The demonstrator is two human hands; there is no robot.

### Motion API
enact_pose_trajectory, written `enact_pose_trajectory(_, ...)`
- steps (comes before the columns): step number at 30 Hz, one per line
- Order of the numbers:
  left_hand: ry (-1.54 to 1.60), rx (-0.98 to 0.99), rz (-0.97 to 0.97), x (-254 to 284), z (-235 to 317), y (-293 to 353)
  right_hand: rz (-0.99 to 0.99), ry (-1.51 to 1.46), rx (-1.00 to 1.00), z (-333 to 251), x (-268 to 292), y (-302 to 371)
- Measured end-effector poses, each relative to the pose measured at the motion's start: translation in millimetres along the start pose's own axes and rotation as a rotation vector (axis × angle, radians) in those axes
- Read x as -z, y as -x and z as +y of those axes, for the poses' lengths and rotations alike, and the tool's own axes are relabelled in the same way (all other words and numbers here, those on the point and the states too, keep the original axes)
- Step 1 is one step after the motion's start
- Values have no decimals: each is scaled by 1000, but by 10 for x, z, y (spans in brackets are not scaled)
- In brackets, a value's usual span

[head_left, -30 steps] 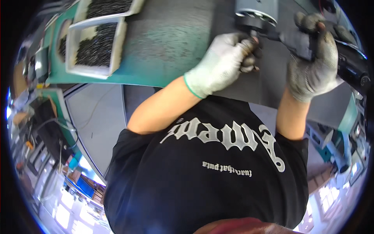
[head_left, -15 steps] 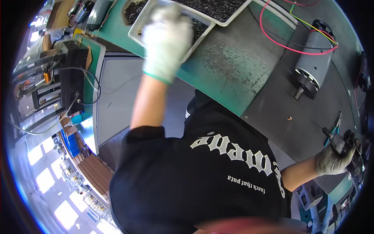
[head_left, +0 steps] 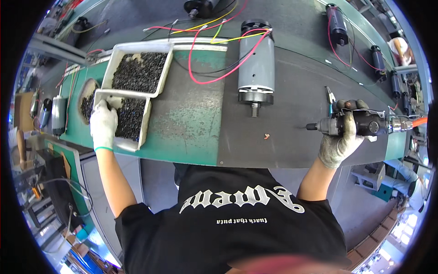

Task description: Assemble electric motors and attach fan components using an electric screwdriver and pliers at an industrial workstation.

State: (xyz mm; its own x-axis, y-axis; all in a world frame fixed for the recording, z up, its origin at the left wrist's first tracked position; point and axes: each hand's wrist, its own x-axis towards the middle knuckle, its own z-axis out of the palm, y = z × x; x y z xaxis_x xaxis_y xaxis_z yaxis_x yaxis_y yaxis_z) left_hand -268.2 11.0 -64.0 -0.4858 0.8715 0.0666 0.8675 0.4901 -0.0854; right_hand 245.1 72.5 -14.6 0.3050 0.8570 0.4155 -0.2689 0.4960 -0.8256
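Observation:
My left hand (head_left: 104, 124), in a white glove, reaches into the near white bin (head_left: 145, 119), its fingers curled together at the left side. Small black parts, probably screws (head_left: 129, 119), fill much of this bin; whatever the fingertips pinch is hidden. My right hand (head_left: 340, 144), in a grey-palmed glove with dark fingertips, wraps round a black and grey pneumatic screwdriver (head_left: 329, 126). The tool lies level above the bench, its thin bit pointing left and an orange hose (head_left: 419, 122) at its rear. Between my hands stands a grey cylindrical motor (head_left: 256, 68), its threaded shaft toward me.
Behind the near bin sits another white bin (head_left: 167, 68) of black parts, with an oval dish (head_left: 84, 116) to the left. Red, yellow and black wires (head_left: 200, 83) loop from the motor. Pliers (head_left: 329, 98) and a small copper-coloured scrap (head_left: 267, 136) lie on the bench. More motors (head_left: 336, 25) stand farther back.
My view has swung left-to-right upright over the bench, bringing both hands and bins fully into sight. The left hand, blurred over the bin before, is now down in it. The right hand still grips the screwdriver.

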Motion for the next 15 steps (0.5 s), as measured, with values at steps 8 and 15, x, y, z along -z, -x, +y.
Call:
enact_pose_trajectory(8, 0, -81, 69, -136, 15, -85, -45, -54, -75, -38, 170, -44)
enact_pose_trajectory(15, -22, -69, 28, -89, -16, -66, -36, -92, -76, 49, 70, -44)
